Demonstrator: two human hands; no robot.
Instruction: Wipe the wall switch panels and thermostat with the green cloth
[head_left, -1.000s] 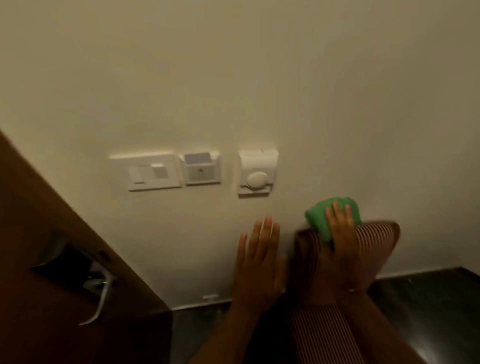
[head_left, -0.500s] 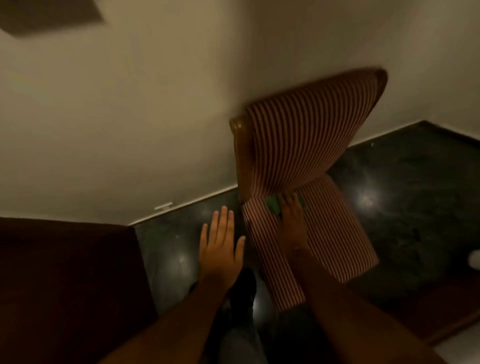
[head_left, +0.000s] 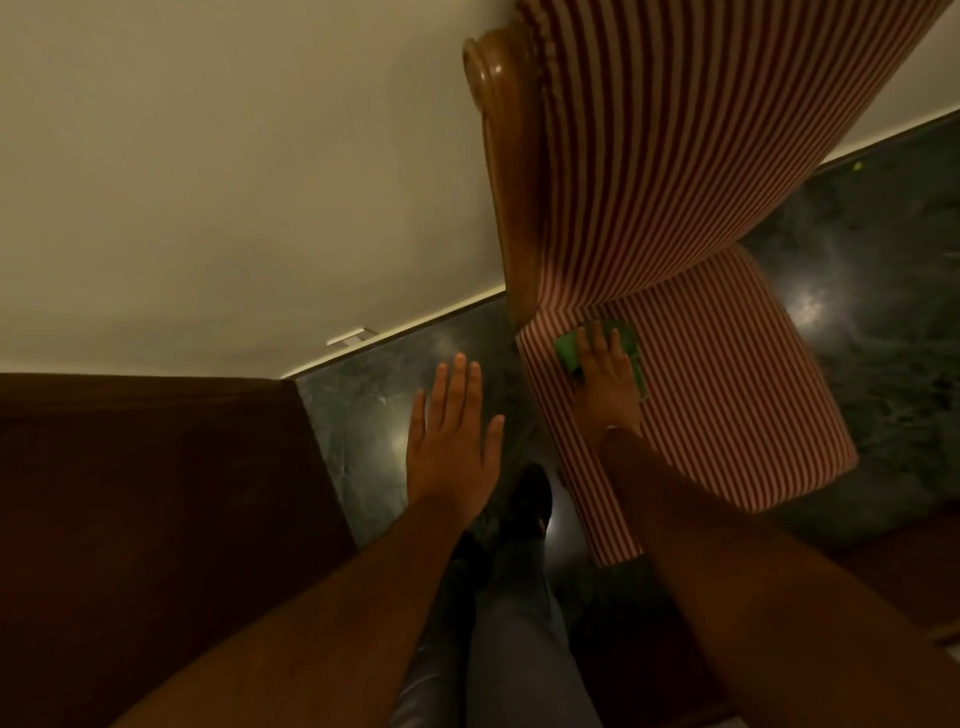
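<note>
The green cloth (head_left: 569, 353) lies on the striped seat of a chair (head_left: 727, 395), near the seat's back edge. My right hand (head_left: 608, 374) rests on top of the cloth, fingers laid over it and pressing it to the seat. My left hand (head_left: 452, 436) hovers flat above the dark floor, fingers apart, holding nothing. The wall switch panels and the thermostat are out of view; only the bare lower wall (head_left: 234, 182) shows.
The chair's striped back (head_left: 675, 130) and wooden frame (head_left: 504, 156) stand against the wall at right. A dark wooden door (head_left: 145, 493) fills the left. Glossy dark floor (head_left: 883, 338) surrounds the chair. My leg and black shoe (head_left: 530, 499) are below my hands.
The view has dropped from the switch panels to the floor and chair. My right hand came down from the chair's top with the cloth onto the seat. My left hand left the wall.
</note>
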